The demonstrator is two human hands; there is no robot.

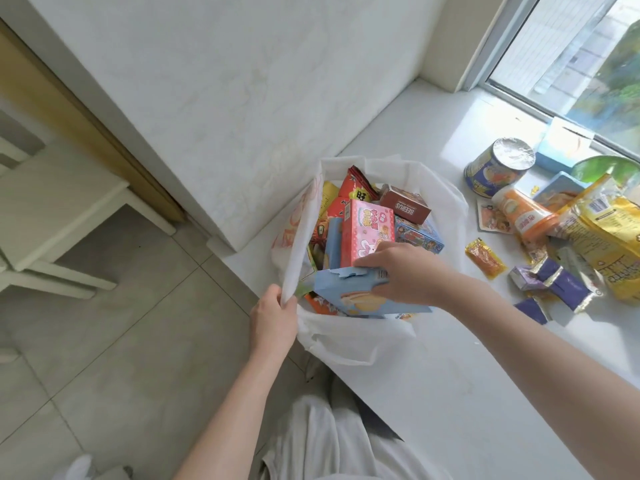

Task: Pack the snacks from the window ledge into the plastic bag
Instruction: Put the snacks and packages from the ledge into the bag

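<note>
Closest in, the left hand has its grip pinched shut on the near rim of the white plastic bag, holding the mouth wide at the edge of the window ledge. The right hand reaches over the bag's mouth, fingers clamped on a pale blue snack box lying atop the packed boxes inside. Right of the bag, more snacks wait on the ledge: a blue cup, an orange cup, yellow packets, purple sachets.
</note>
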